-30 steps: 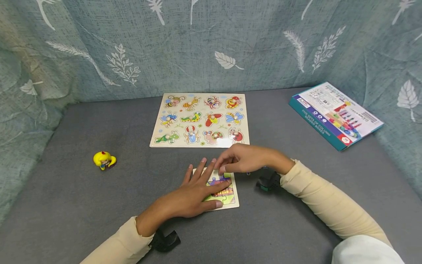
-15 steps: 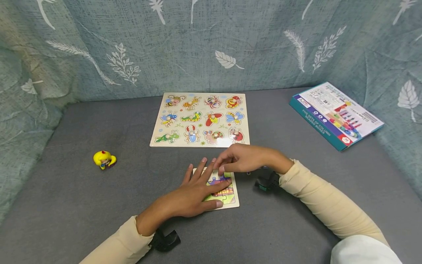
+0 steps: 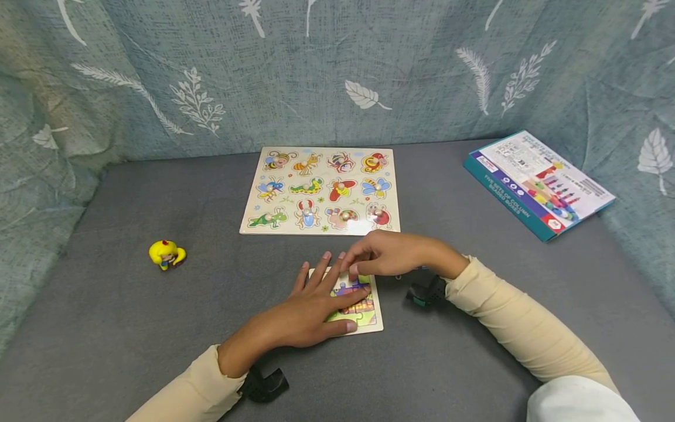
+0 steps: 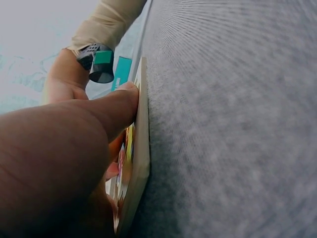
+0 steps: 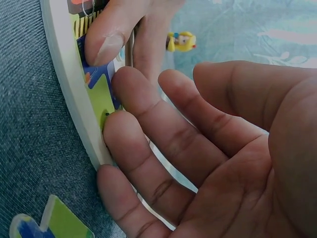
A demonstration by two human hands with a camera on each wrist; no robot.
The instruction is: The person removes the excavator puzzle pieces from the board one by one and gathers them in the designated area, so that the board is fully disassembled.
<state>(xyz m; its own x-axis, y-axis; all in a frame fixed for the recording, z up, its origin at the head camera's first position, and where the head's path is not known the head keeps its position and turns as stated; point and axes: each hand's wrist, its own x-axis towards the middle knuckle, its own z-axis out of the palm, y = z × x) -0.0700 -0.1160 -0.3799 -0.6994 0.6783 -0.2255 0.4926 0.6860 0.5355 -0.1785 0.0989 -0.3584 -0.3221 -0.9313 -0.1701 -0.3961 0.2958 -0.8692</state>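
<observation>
A small jigsaw board [image 3: 375, 329] with a colourful picture and a pale frame lies flat on the grey cloth. My left hand [image 3: 308, 313] rests on it with fingers spread, and the thumb [image 4: 119, 101] lies along the near edge in the left wrist view. At the board's upper right, my right hand [image 3: 395, 253] is bent over the corner. Its fingertips [image 5: 126, 131] touch the picture and the rim, while the thumb stays apart with nothing between. A loose green and blue puzzle piece [image 5: 64, 223] lies beside the board, mostly hidden under the right hand in the head view.
Behind the hands lies a larger wooden insect peg puzzle [image 3: 282, 230] with knobbed pieces. A yellow-haired toy figure [image 3: 166, 255] stands to the left. At the back right is a teal and white toy box [image 3: 538, 181], close to the leaf-patterned curtain [image 3: 295, 82].
Both hands keep the same place on the jigsaw board across the frames. Only the right forearm shifts very slightly to the left.
</observation>
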